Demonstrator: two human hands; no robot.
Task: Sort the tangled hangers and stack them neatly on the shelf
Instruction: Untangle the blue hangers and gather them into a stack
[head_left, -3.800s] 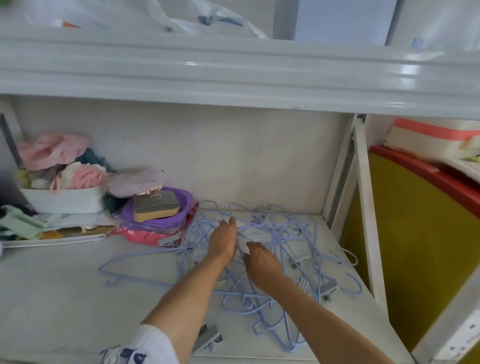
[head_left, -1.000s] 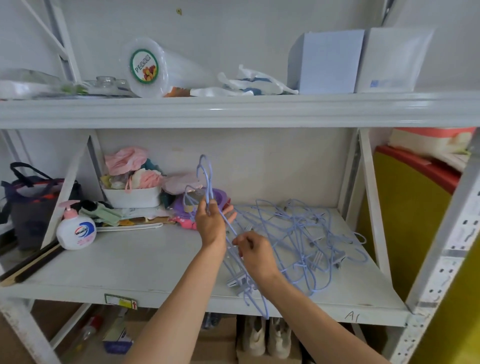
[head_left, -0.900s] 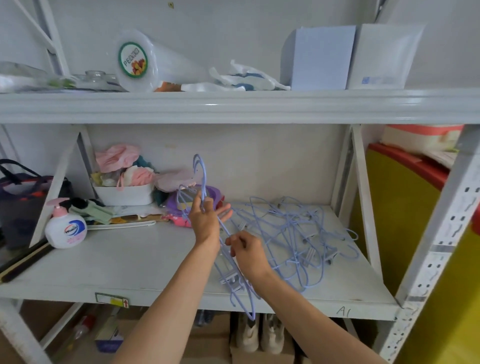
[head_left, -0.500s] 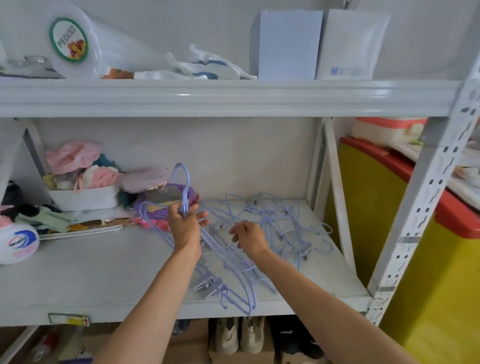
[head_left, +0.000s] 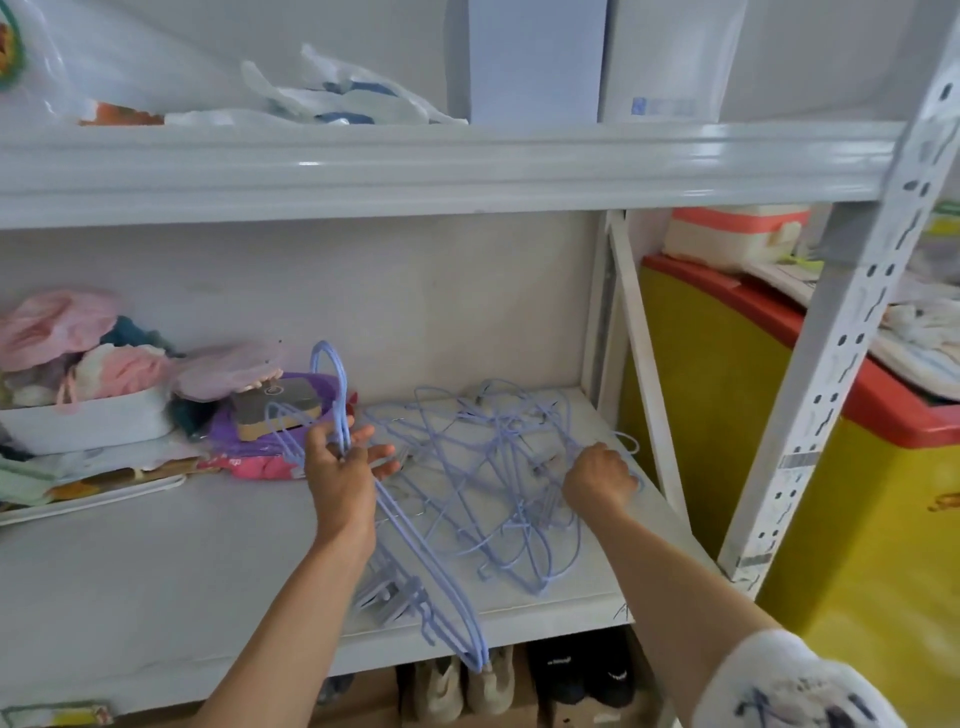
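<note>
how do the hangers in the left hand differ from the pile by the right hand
The held hangers are gathered in the left hand, aligned, hooks up, lower ends past the shelf edge. The tangled pile lies flat, crossing every way, with the right hand reaching into it. Both are thin blue hangers.

A white basket (head_left: 88, 423) of pink cloths (head_left: 57, 325) sits beside a purple container (head_left: 311, 384); 2 boxes (head_left: 537, 57) stand above.
</note>
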